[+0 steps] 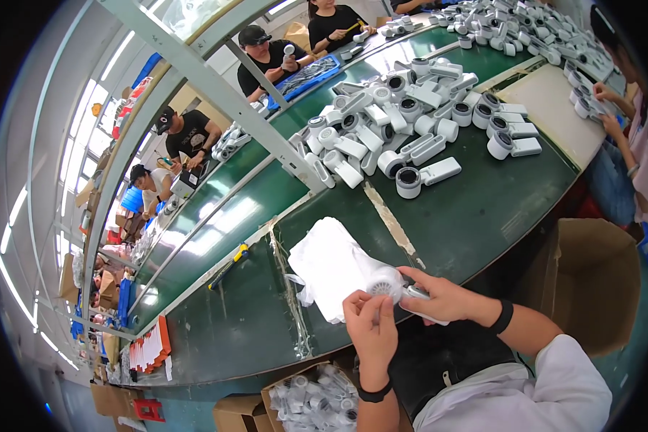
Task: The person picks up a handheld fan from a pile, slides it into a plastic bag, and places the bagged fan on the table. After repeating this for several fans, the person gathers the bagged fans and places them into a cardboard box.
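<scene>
A white handheld fan (386, 282) is held in front of me, its round grille facing up, over the near edge of the green table. My right hand (448, 297) is closed around its handle. Thumb and fingers of my left hand (373, 330) are pinched together at the near rim of the fan head; whether they also grip thin clear film there, I cannot tell. Just beyond the fan lies a stack of thin white bags (329, 261), partly covered by the fan head. Farther off, a large heap of similar white fans (439, 171) spreads across the table.
A yellow-and-black tool (229, 266) lies by the table's divider. Below the near edge stands a carton of bagged fans (313, 399). An open cardboard box (590, 281) is at right. Metal posts (230, 101) rise at left. Co-workers (270, 57) work across the table and at right.
</scene>
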### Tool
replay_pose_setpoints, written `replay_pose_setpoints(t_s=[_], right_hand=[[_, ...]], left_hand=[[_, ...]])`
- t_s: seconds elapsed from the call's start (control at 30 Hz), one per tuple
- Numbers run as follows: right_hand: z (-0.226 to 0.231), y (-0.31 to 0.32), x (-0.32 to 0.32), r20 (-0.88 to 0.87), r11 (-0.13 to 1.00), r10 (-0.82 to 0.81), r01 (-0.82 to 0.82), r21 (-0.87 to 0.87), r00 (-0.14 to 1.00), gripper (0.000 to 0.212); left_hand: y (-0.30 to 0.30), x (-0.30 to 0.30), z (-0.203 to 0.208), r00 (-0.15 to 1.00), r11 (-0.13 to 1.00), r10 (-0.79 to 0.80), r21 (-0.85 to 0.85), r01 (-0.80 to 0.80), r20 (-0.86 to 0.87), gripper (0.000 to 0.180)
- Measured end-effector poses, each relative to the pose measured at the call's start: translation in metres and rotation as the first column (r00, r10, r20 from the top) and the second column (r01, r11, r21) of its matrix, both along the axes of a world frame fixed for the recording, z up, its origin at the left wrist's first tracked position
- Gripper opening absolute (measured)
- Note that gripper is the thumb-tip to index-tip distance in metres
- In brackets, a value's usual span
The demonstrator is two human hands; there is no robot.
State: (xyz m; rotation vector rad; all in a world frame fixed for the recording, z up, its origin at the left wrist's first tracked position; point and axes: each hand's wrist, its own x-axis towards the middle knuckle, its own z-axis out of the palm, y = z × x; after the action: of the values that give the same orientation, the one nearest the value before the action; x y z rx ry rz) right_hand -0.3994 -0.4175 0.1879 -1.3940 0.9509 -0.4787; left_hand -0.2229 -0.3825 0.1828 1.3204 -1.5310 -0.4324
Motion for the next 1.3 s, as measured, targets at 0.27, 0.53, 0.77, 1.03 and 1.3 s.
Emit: replay_pose_setpoints(t_s=[0.27,0.53,0.77,1.03,1.3], right_hand=[[-0.048,-0.006,0.025,0.579,0.874,-0.447,0.472,0.118,0.682,0.054],[-0.048,0.007,0.030,0.612,0.904,-0.416,0.381,0.196,0.673,0.037],[-0.031,0.003,0.035,0.206,0.394,-0.433,0.390,-0.832,0.877,0.021],[-0.025,-0.013,0.001,0.063,0.593,-0.224,0.187,-0.783,0.973,0.013],[-0.038,-0.145,-0.033,-0.439,0.395,-0.768,-0.194,-0.898,0.467,0.047]], left_hand=[[0.029,-0.029,-0.012,0.945,0.933,-0.320,0.153,0.326,-0.067,0.004],[0.027,-0.019,-0.031,0.680,0.940,-0.090,0.163,0.299,-0.727,0.048],[0.032,0.012,-0.041,0.226,0.828,-0.036,0.098,0.552,-0.974,0.043],[0.041,0.110,-0.013,0.630,0.945,0.320,0.188,-0.269,-0.707,0.041],[0.014,0.270,-0.067,0.579,0.540,0.805,0.244,-0.806,0.132,0.045]])
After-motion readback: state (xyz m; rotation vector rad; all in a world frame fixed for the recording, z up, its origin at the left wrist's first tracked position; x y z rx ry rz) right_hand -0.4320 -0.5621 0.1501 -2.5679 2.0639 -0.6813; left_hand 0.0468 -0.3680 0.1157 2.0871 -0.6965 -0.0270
